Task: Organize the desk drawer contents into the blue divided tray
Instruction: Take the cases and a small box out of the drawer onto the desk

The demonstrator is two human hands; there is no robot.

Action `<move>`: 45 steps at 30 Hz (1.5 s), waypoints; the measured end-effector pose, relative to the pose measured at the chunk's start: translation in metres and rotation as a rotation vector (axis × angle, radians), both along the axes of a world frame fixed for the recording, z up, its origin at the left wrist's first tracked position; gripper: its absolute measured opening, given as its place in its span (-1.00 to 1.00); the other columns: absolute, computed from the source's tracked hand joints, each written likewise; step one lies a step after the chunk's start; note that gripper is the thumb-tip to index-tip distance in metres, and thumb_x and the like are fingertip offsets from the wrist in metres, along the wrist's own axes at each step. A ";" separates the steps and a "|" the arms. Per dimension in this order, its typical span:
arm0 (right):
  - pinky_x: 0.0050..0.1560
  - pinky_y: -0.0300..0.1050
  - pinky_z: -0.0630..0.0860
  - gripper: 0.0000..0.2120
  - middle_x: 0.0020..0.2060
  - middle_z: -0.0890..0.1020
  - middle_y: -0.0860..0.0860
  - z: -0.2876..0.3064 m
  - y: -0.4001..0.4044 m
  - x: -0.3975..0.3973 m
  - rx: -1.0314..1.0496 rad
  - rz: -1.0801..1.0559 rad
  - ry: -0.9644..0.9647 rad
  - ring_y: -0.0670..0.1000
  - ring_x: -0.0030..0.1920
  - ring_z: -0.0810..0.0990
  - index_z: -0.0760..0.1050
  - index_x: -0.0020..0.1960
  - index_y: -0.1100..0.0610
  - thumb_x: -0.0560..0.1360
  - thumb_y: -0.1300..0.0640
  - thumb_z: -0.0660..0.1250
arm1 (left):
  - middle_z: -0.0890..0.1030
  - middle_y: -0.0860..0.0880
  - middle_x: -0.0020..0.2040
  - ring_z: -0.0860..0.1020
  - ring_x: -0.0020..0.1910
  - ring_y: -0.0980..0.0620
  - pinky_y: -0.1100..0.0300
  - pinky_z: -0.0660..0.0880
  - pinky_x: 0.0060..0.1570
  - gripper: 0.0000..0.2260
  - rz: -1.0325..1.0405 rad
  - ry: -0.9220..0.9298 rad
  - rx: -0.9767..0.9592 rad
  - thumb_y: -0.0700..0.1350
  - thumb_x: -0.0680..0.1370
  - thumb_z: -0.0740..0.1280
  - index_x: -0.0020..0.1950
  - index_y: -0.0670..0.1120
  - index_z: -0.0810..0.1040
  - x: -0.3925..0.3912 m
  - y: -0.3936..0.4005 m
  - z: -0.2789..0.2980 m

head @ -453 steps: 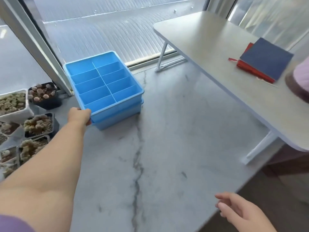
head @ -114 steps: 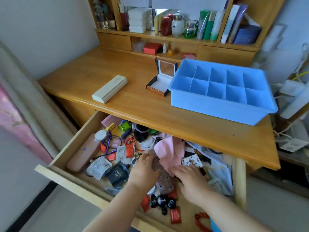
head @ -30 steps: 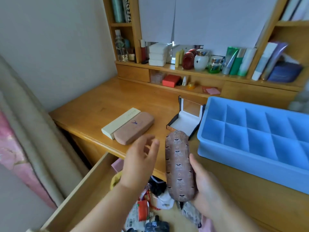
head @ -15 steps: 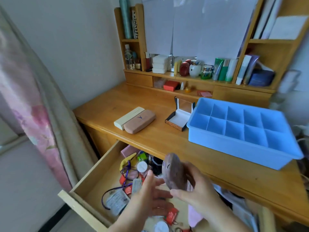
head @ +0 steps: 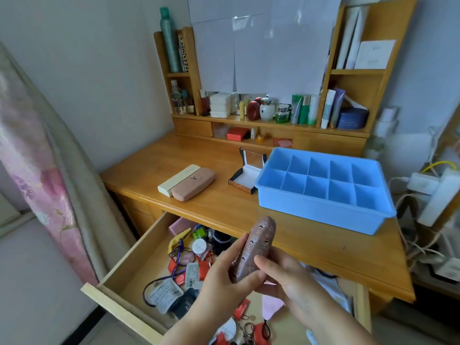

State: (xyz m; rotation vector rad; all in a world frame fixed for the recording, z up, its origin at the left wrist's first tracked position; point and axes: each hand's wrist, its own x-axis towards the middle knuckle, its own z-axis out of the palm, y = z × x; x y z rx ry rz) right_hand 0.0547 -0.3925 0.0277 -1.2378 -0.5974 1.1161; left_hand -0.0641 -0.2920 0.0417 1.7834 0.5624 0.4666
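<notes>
I hold a brown patterned glasses case upright over the open drawer. My left hand grips its lower left side and my right hand wraps its lower right side. The blue divided tray sits on the right half of the wooden desk, all its compartments bare. The drawer holds a jumble of small items: red packets, a purple cord, tags, a round white tin.
A pink glasses case lies against a cream box on the desk's left part. An open jewellery box stands left of the tray. Shelves with bottles line the back. A curtain hangs left; cables and power strips crowd the right.
The brown case was turned end-on half a second ago; now it stands upright again, with both hands around its lower half. The view has pulled back slightly.
</notes>
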 end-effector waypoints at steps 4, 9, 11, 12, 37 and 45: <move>-0.02 -0.08 0.58 -0.27 0.11 0.65 0.11 -0.005 -0.002 0.000 0.088 -0.090 0.103 0.12 0.12 0.63 0.48 0.25 0.11 0.16 -0.05 0.62 | 0.53 0.15 0.14 0.54 0.10 0.22 0.19 0.51 0.15 -0.34 -0.013 0.045 0.053 0.05 0.32 0.55 0.34 0.32 0.35 -0.001 -0.003 0.005; 0.00 -0.11 0.57 -0.29 0.14 0.62 0.20 -0.005 -0.005 0.000 0.164 -0.055 0.180 0.16 0.15 0.60 0.50 0.24 0.15 0.18 -0.08 0.62 | 0.63 -0.02 -0.04 0.64 -0.01 -0.10 -0.03 0.58 0.05 -0.44 -0.089 -0.015 -0.336 -0.01 0.31 0.53 0.29 0.18 0.50 -0.002 0.005 0.009; 0.00 -0.04 0.58 -0.28 0.15 0.60 0.23 -0.005 -0.006 0.002 0.162 -0.060 0.240 0.17 0.13 0.60 0.54 0.21 0.16 0.14 -0.09 0.63 | 0.65 -0.11 -0.01 0.63 -0.05 -0.15 -0.01 0.54 -0.02 -0.55 -0.064 -0.033 -0.461 0.10 0.33 0.47 0.21 0.08 0.57 -0.003 0.011 0.010; -0.01 0.01 0.58 -0.24 0.13 0.60 0.25 -0.005 -0.006 0.004 0.159 -0.066 0.281 0.18 0.10 0.61 0.55 0.21 0.18 0.11 -0.09 0.64 | 0.66 -0.11 -0.01 0.62 -0.08 -0.14 0.04 0.49 -0.08 -0.59 -0.051 -0.021 -0.483 0.18 0.35 0.42 0.14 0.07 0.61 -0.005 0.014 0.010; 0.22 -0.29 0.33 -0.44 0.22 0.42 -0.27 -0.030 0.115 0.087 -0.341 -0.166 -1.056 -0.19 0.28 0.40 0.34 0.38 -0.14 0.46 -0.35 0.09 | 0.13 0.04 0.52 0.30 0.36 0.21 0.17 0.28 0.36 -0.87 0.332 0.073 0.665 -0.15 0.48 0.42 -0.05 0.08 0.65 0.026 0.147 -0.056; 0.31 -0.37 0.05 -0.58 0.38 0.28 -0.26 -0.061 0.109 0.107 -0.303 -0.048 -1.468 -0.24 0.37 0.17 0.37 0.38 -0.12 0.57 -0.19 0.08 | 0.19 -0.07 0.47 0.54 0.12 -0.12 0.08 0.57 -0.01 -0.93 0.394 0.194 0.825 -0.06 0.50 0.39 -0.07 -0.01 0.65 0.087 0.212 -0.065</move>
